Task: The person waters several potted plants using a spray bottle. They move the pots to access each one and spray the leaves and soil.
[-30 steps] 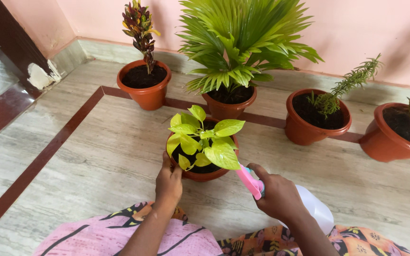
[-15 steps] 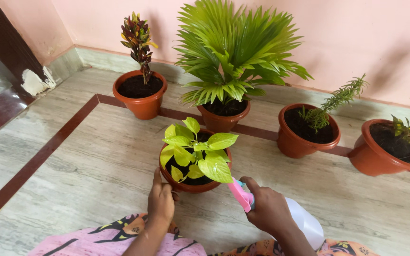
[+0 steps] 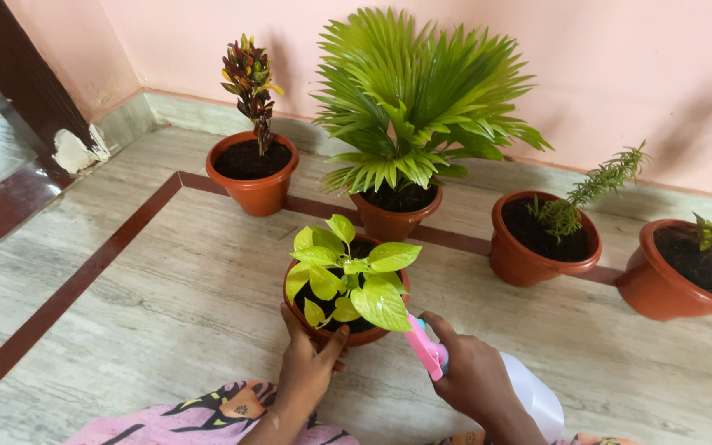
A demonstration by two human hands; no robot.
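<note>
A small terracotta pot (image 3: 325,333) with a yellow-green leafy plant (image 3: 354,275) stands on the floor right in front of me. My left hand (image 3: 307,364) rests against the pot's near side, thumb and fingers around its wall. My right hand (image 3: 470,372) grips a white spray bottle (image 3: 534,399) with a pink trigger head (image 3: 424,347). The nozzle points at the plant's leaves, close to the pot's right rim.
Behind stand several more terracotta pots: a red-leaved croton (image 3: 251,169) at the left, a fan palm (image 3: 409,124) in the middle, a thin feathery plant (image 3: 547,237) and another pot (image 3: 693,272) at the right. A pink wall runs behind them. A dark door frame (image 3: 18,78) is at the left.
The view has shifted a little, so the pots sit lower and more to the left. Both hands keep their hold on the pot and the spray bottle.
</note>
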